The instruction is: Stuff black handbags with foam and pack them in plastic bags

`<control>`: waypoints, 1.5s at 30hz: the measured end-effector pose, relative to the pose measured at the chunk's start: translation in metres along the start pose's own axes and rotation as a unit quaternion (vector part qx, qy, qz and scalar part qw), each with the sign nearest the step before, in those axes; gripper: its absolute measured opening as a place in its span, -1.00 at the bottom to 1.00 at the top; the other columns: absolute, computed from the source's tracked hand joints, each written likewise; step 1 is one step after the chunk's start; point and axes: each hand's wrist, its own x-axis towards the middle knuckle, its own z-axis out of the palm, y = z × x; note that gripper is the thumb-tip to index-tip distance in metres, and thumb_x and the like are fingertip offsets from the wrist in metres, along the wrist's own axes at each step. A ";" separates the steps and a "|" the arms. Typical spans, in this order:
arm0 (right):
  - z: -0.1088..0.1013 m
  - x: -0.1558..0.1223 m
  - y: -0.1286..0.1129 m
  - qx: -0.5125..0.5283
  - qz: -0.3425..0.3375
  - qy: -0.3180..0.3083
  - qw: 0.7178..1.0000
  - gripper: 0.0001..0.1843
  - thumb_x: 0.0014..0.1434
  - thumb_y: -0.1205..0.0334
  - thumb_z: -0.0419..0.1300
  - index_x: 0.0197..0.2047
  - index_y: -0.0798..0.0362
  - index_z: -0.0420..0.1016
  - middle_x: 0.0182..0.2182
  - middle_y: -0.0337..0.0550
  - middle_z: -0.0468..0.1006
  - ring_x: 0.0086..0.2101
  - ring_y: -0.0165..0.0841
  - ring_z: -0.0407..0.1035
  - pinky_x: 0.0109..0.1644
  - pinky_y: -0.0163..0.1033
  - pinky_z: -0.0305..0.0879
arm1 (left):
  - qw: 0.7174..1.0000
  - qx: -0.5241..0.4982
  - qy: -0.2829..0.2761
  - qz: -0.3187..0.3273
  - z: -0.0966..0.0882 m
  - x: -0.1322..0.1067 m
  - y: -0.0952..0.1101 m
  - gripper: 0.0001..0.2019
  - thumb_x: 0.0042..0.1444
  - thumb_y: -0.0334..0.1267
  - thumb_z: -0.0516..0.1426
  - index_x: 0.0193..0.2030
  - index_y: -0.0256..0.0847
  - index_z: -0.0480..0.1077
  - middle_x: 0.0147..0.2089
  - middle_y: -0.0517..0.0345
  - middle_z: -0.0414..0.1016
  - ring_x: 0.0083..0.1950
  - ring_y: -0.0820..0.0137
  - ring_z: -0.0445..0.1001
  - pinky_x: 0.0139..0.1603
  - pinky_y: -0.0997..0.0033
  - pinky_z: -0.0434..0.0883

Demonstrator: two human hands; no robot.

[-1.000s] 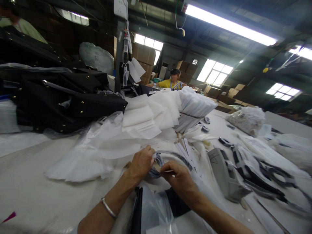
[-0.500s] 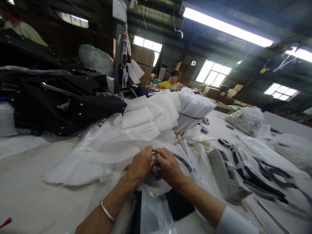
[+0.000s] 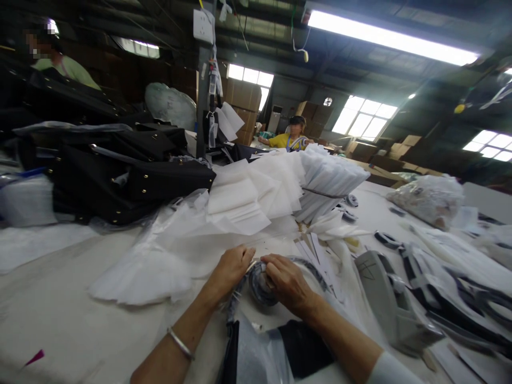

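A dark strap in clear plastic (image 3: 260,292) lies wound in a coil on the table in front of me. My right hand (image 3: 287,281) is closed over the coil's right side, fingertips curled into it. Just left of the coil, my left hand (image 3: 234,268) has its fingers pressed together; a thin pale strip shows at their tips, its kind unclear. One length of the strap runs down under my left wrist, and another curves out behind my right hand. Below my hands is a black bag-like piece (image 3: 306,346) partly covered by clear plastic (image 3: 260,354).
White sheets (image 3: 244,192) are piled ahead, beside a bound white stack (image 3: 328,184). Black bags with gold studs (image 3: 132,176) are heaped at left. A grey tape dispenser (image 3: 390,298) and more straps (image 3: 432,288) lie at right. Two people work farther back.
My hands have moved apart, the left one going left from the coil, so more of the coil shows. The thin strip now appears between them. The view has turned slightly left.
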 end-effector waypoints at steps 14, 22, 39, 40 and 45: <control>-0.017 0.007 -0.012 -0.019 -0.039 -0.024 0.999 -0.77 0.31 0.47 -0.02 -0.17 0.09 0.44 -0.04 0.03 0.57 -0.05 -0.24 0.45 0.13 -0.01 0.40 | 0.937 -0.312 -0.099 -0.124 0.021 0.007 -0.013 -0.54 -0.19 0.15 0.24 -0.46 -0.25 0.32 -0.54 0.22 0.35 -0.50 0.47 0.27 -0.41 0.43 0.26; -0.015 0.005 -0.009 0.029 -0.053 -0.032 0.998 -0.77 0.31 0.48 0.00 -0.20 0.05 0.44 -0.04 -0.01 0.58 0.00 -0.25 0.42 0.14 -0.03 0.38 | 0.956 -0.259 -0.047 -0.133 0.023 0.015 -0.029 -0.70 -0.21 -0.05 0.25 -0.56 -0.25 0.31 -0.62 0.34 0.25 -0.57 0.54 0.13 -0.52 0.48 0.06; -0.011 0.035 0.000 0.445 0.493 -0.092 0.742 -0.85 -0.16 0.30 0.34 -0.53 0.09 0.42 -0.61 -0.35 0.43 -0.54 -0.47 0.25 -0.41 -0.34 0.14 | 0.977 -0.193 -0.075 -0.059 0.011 0.005 -0.008 -0.71 -0.04 -0.04 0.20 -0.46 -0.28 0.41 -0.51 0.29 0.28 -0.46 0.48 0.17 -0.45 0.48 0.08; -0.012 0.035 0.000 0.464 0.502 -0.086 0.725 -0.82 -0.17 0.28 0.34 -0.54 0.08 0.39 -0.62 -0.36 0.40 -0.54 -0.48 0.22 -0.42 -0.34 0.12 | 0.977 -0.192 -0.073 -0.058 0.009 0.004 -0.006 -0.71 -0.04 -0.04 0.20 -0.48 -0.27 0.39 -0.53 0.30 0.25 -0.47 0.49 0.16 -0.46 0.48 0.07; -0.013 0.035 -0.001 0.510 0.527 -0.060 0.677 -0.70 -0.31 0.27 0.40 -0.52 0.07 0.35 -0.60 -0.40 0.36 -0.51 -0.48 0.19 -0.40 -0.34 0.09 | 0.975 -0.200 -0.082 -0.045 0.000 -0.003 0.002 -0.62 0.06 0.07 0.13 -0.47 -0.25 0.34 -0.57 0.33 0.17 -0.52 0.51 0.10 -0.49 0.47 0.06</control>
